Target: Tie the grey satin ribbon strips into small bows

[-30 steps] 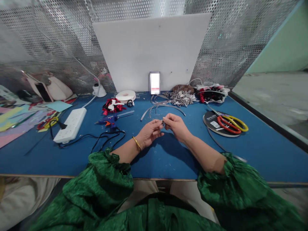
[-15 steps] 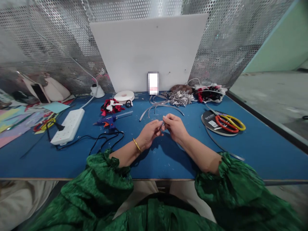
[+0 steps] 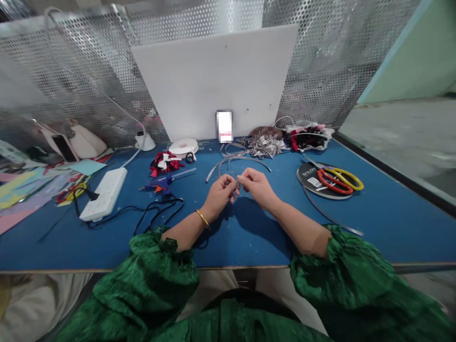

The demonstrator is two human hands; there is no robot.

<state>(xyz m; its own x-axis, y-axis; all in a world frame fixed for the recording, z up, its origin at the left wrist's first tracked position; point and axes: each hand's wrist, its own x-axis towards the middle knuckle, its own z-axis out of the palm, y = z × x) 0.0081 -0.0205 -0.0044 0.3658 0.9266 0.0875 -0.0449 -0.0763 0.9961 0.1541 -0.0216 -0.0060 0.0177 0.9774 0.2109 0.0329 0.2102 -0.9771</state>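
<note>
My left hand (image 3: 220, 194) and my right hand (image 3: 258, 187) meet above the middle of the blue table. The fingertips of both are pinched on a small piece of grey ribbon (image 3: 238, 184), mostly hidden between them. Just beyond my hands lie several loose grey ribbon strips (image 3: 213, 172). Behind those is a pile of small grey ribbon bows (image 3: 267, 146). A blue glue gun (image 3: 162, 184) rests left of my left hand. To the right of my right hand, scissors with red and yellow handles (image 3: 337, 183) lie on a black ribbon spool (image 3: 309, 178).
On the left are a white power strip (image 3: 107, 192), a black cord (image 3: 147, 209) and coloured sheets (image 3: 24, 194). Red and white bows (image 3: 166, 164) lie by a white ribbon roll (image 3: 183, 146). A phone (image 3: 224, 126) leans on a white board (image 3: 213, 80) at the back.
My fingertips have shifted slightly around the ribbon piece, and my right hand's fingers are a little more raised. The view has tilted slightly; the things on the table stay put.
</note>
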